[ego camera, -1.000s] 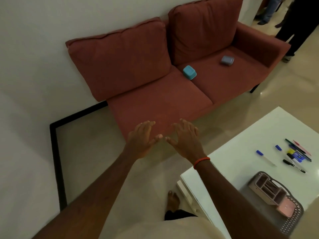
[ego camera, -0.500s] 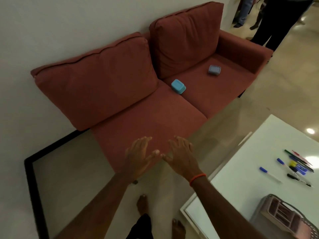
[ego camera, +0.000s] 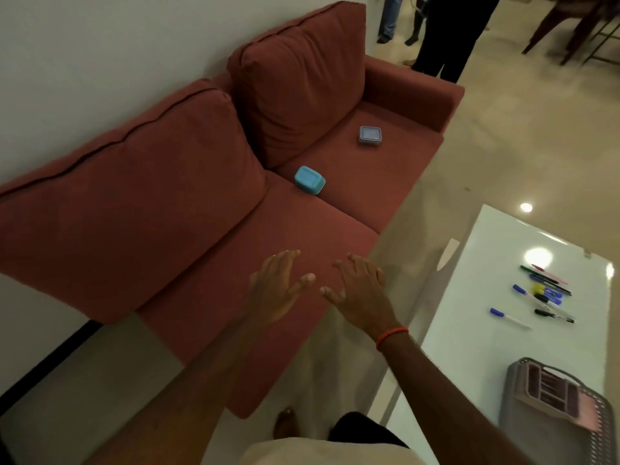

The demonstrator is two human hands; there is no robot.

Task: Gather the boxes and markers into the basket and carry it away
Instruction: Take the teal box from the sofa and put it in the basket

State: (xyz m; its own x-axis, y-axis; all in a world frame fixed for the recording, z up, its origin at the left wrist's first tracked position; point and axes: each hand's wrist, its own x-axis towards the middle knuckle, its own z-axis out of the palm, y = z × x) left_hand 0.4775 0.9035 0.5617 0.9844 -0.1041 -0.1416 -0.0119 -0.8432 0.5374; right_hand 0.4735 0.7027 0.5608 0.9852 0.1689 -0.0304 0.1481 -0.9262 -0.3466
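Left grip (ego camera: 277, 292), right grip (ego camera: 364, 297), basket (ego camera: 511, 394) seemingly cropped

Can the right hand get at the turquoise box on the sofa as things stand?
Likely yes: the right hand is open and empty, and only bare sofa seat lies between it and the turquoise box.

teal rectangular plastic box (ego camera: 309, 180) and grey-blue square plastic box (ego camera: 370, 134) are laid on red fabric sofa (ego camera: 255, 243), left | scattered plastic markers (ego camera: 544, 291) are laid on white glossy table (ego camera: 469, 347), right | grey perforated plastic basket (ego camera: 605, 437) is set before them
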